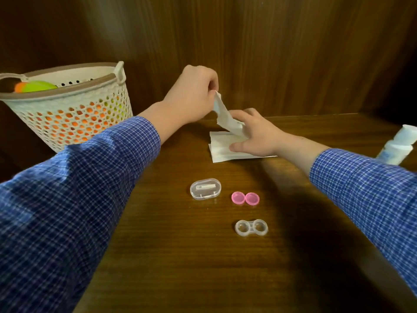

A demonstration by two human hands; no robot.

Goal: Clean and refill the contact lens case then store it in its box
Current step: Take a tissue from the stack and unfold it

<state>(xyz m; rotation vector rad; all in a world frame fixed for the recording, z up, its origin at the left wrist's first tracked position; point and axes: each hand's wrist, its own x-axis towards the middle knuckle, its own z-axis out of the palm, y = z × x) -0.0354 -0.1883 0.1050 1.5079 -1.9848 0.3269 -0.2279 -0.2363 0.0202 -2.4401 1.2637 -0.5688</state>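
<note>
A clear two-well contact lens case lies open on the wooden table, nearest to me. Its two pink caps sit side by side just beyond it. Left of the caps lies a clear oval box with small white tools inside. Farther back is a stack of white tissues. My left hand pinches the top corner of one tissue sheet, lifted off the stack. My right hand presses down on the stack, fingers spread flat, touching the lifted sheet's lower end.
A cream perforated basket holding orange and green items stands at the back left. A white solution bottle with blue print stands at the right edge. A dark wood wall closes off the back of the table.
</note>
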